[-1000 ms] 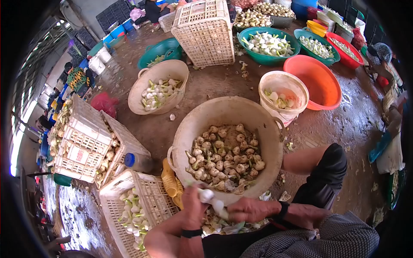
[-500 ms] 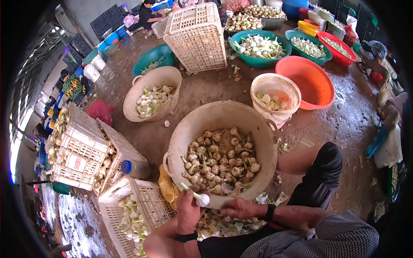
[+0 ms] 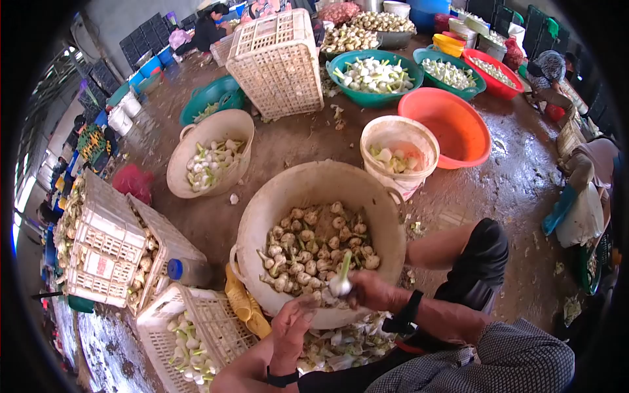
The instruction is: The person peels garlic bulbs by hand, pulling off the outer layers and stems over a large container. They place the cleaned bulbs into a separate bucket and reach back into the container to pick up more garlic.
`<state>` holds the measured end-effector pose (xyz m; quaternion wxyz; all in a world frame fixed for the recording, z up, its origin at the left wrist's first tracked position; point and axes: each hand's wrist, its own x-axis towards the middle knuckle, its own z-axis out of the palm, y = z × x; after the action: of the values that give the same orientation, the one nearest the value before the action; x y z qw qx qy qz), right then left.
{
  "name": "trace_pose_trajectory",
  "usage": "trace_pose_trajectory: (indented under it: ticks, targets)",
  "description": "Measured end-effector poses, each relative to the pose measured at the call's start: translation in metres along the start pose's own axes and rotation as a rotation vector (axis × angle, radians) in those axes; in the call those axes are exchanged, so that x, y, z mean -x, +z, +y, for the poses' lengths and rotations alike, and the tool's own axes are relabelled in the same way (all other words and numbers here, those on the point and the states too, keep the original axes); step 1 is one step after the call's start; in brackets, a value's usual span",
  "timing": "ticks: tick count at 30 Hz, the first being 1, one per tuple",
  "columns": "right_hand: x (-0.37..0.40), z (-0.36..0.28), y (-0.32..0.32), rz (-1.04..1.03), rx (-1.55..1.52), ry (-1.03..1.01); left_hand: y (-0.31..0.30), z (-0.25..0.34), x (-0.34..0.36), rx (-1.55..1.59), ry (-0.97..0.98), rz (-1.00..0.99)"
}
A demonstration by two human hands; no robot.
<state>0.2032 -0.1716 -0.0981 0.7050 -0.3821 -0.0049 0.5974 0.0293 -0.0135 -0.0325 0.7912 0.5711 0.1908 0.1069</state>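
My right hand (image 3: 377, 291) grips a white garlic bulb (image 3: 340, 286) by its side, green stem pointing up, above the near part of a large beige tub (image 3: 314, 171). Unpeeled brownish garlic bulbs (image 3: 311, 252) with dirty skins cover the tub's floor. At the tub's near left rim is my left hand (image 3: 293, 325), fingers loosely bent and apart, with nothing visible in them. Loose garlic skins and trimmings (image 3: 341, 344) lie below the hands. To the left, a white crate (image 3: 157, 313) holds cleaned bulbs with green stems.
A white bucket (image 3: 401, 128) and an orange basin (image 3: 475, 134) stand beyond the tub. Another beige tub (image 3: 177, 160) holds white garlic. Yellow footwear (image 3: 246, 304) and a blue-lidded jar (image 3: 190, 270) sit at left. Stacked crates (image 3: 108, 245) stand further left; a person (image 3: 583, 177) is at right.
The garlic bulb has passed from my left hand to my right, which has moved up over the tub. My left hand has lowered slightly. The whole view has shifted a little.
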Motion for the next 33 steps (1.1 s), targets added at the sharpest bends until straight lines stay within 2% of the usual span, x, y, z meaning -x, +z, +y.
trace_pose_trajectory:
  ticks: [1, 2, 3, 5, 6, 7, 9, 10, 12, 13, 15, 16, 18, 19, 21, 23, 25, 26, 27, 28, 29, 30, 31, 33]
  targets:
    - [0.008, -0.036, 0.011, 0.034, 0.042, -0.064, -0.001, -0.001, -0.001, 0.013, -0.003, 0.040]
    - [0.002, -0.065, 0.005, 0.027, -0.135, -0.082, -0.004, -0.005, 0.000, -0.030, -0.042, 0.065]
    - [0.010, -0.103, 0.020, 0.170, -0.011, -0.234, -0.003, -0.004, -0.001, -0.022, -0.030, 0.041]
    - [0.000, -0.165, -0.001, 0.151, -0.051, -0.499, 0.000, 0.000, 0.000, -0.092, -0.069, -0.031]
    - [-0.001, -0.192, -0.005, 0.306, -0.026, -0.510, 0.000, -0.006, 0.000, -0.059, -0.043, -0.050]
    - [0.005, -0.211, -0.001, 0.355, 0.036, -0.488, 0.003, -0.002, -0.001, -0.055, -0.036, -0.055]
    - [0.006, -0.214, -0.013, 0.319, 0.153, -0.357, 0.007, 0.005, 0.002, -0.140, -0.103, -0.079]
    - [0.004, -0.208, -0.018, 0.314, 0.161, -0.344, 0.009, 0.005, 0.001, -0.131, -0.104, -0.066]
    - [-0.002, -0.171, -0.030, 0.388, 0.555, -0.357, 0.009, 0.007, 0.005, -0.183, -0.133, -0.064]
    - [-0.011, -0.151, -0.040, 0.379, 0.545, -0.340, 0.008, 0.011, 0.004, -0.219, -0.148, -0.069]
    - [-0.028, -0.113, -0.057, 0.396, 0.806, -0.238, 0.013, 0.016, 0.006, -0.206, -0.141, -0.056]
    - [-0.033, -0.097, -0.062, 0.387, 0.797, -0.234, 0.011, 0.016, 0.006, -0.188, -0.146, -0.069]
    - [-0.041, -0.075, -0.066, 0.327, 1.137, -0.093, 0.009, 0.016, 0.004, -0.177, -0.146, -0.074]
    - [-0.048, -0.061, -0.073, 0.320, 1.137, -0.086, 0.009, 0.017, 0.004, -0.176, -0.150, -0.066]
    - [-0.064, -0.042, -0.081, 0.367, 1.546, -0.321, 0.008, 0.018, 0.004, -0.201, -0.161, -0.052]
    - [-0.076, -0.030, -0.080, 0.365, 1.537, -0.255, 0.002, 0.008, 0.003, -0.264, -0.190, -0.057]
    - [-0.091, -0.012, -0.080, 0.327, 1.715, -0.477, -0.001, 0.003, 0.004, -0.339, -0.205, -0.071]
    - [-0.096, -0.010, -0.075, 0.327, 1.752, -0.336, 0.004, 0.004, 0.006, -0.256, -0.231, -0.077]
    - [-0.099, -0.008, -0.071, 0.217, 1.882, -0.335, 0.006, 0.006, 0.004, -0.174, -0.245, -0.092]
    - [-0.108, -0.002, -0.074, 0.194, 1.898, -0.256, 0.004, 0.006, 0.002, -0.213, -0.314, -0.111]
    - [-0.129, 0.025, -0.101, 0.268, 1.786, -0.310, 0.001, 0.005, 0.000, -0.255, -0.379, -0.131]
    - [-0.134, 0.032, -0.106, 0.208, 1.958, -0.289, 0.002, 0.004, 0.001, -0.380, -0.274, -0.120]
    - [-0.141, 0.039, -0.114, 0.177, 1.972, -0.259, 0.006, 0.002, 0.003, -0.502, -0.169, -0.102]
    - [-0.146, 0.052, -0.126, 0.216, 1.869, -0.320, 0.011, 0.001, 0.005, -0.518, -0.035, -0.067]
